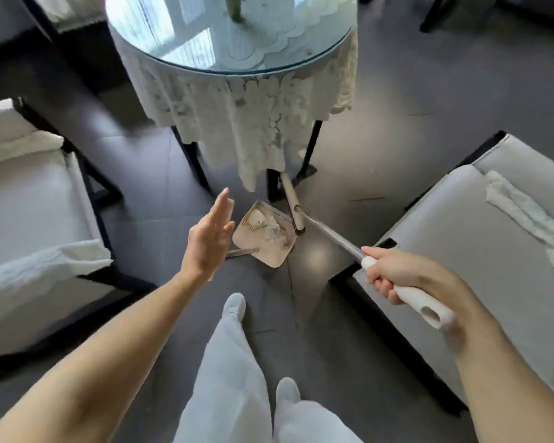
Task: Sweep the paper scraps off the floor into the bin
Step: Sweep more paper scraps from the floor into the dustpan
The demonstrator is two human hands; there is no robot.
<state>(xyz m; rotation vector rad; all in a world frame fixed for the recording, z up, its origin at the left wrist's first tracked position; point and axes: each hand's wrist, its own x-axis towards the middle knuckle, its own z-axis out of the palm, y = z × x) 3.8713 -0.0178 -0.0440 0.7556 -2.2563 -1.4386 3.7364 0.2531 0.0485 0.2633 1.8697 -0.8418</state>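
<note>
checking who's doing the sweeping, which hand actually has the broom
The right hand: it is closed around the broom's white handle. The left hand is open, fingers spread, holding nothing.

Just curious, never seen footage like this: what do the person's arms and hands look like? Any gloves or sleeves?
Both hands, left and right, are bare: no gloves, rings or watch visible. The forearms are bare too; no sleeves show.

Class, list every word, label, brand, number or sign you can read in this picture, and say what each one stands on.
None: no readable text appears anywhere in the head view.
The dustpan has orange-brown ridge marks along one edge, a comb pattern rather than lettering.
The broom handle in the right hand is plain white.
The glass table top shows only window reflections.
The left hand is open and holds nothing.
</note>
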